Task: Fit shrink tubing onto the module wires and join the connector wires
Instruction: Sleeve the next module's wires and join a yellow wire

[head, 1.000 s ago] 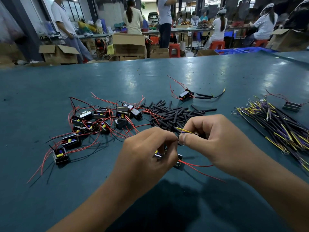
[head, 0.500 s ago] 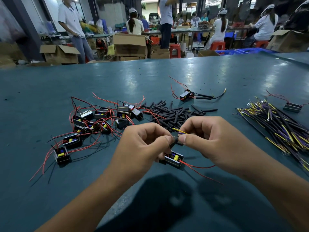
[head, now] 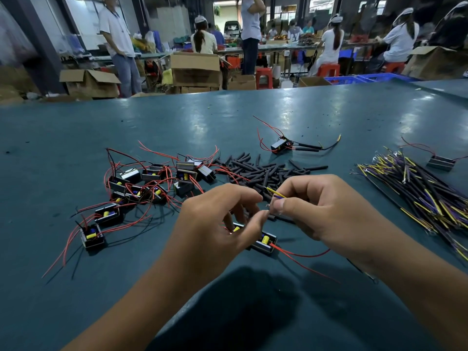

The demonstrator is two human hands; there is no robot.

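Small black box-shaped module with a yellow capacitor lies on the teal-green worktable, directly below and between the two hands, partly covered by the left fingers; two thin red wires run from its right end across the table towards the right forearm. Left hand is curled above the module, thumb tip and forefinger drawn close together at a fine wire end; whether anything is actually pinched there cannot be told. Right hand is clamped by thumb and forefinger on a thin yellow-and-purple connector wire, whose short end juts up and left from the fingertips. A short black shrink tube shows just below the right thumb. Behind the hands lies a loose heap of black shrink tubing pieces. To the left sits a cluster of similar black modules with red leads. Farther back, one module already fitted with black tubing lies apart. At the right edge is a bundle of black, yellow and purple connector wires, with a single grey module just beyond it. Cardboard boxes and seated and standing workers occupy the background.
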